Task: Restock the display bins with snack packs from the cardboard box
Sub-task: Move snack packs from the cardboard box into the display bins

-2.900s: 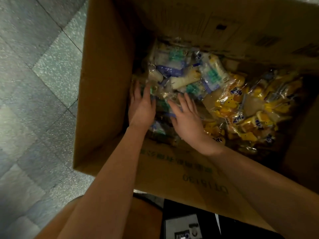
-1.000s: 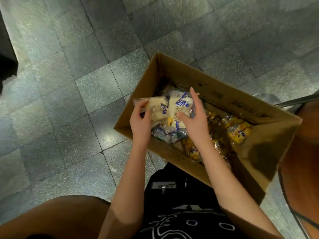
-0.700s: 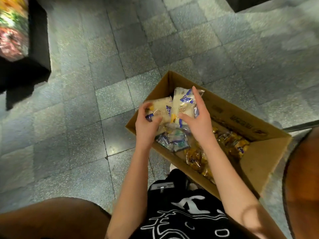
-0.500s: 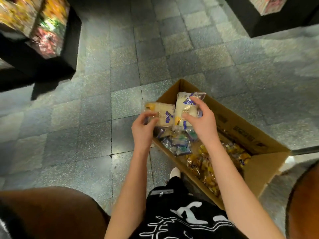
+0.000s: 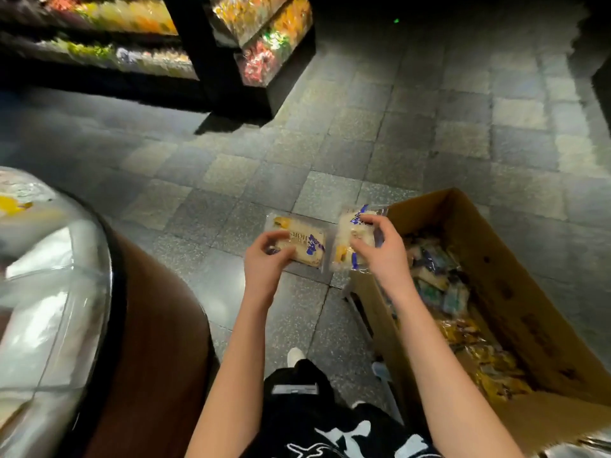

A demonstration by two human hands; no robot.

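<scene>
My left hand [image 5: 266, 259] grips a pale snack pack [image 5: 305, 241] with blue print, held flat above the floor. My right hand [image 5: 380, 251] grips a second pale snack pack [image 5: 347, 241], held upright beside the first. Both packs hang left of the open cardboard box [image 5: 515, 269], which stands on the floor at the right and holds several yellow and blue-green packs [image 5: 439, 285].
A round display bin [image 5: 59, 292] with a clear curved wall and brown base fills the lower left. Dark shelving with clear bins of colourful sweets [image 5: 264, 34] stands at the back left. Grey tiled floor [image 5: 363, 143] lies between them.
Both hands dug in the box, then lifted one pack each out and carried them leftwards past its rim. The view swung left, bringing the round bin into sight.
</scene>
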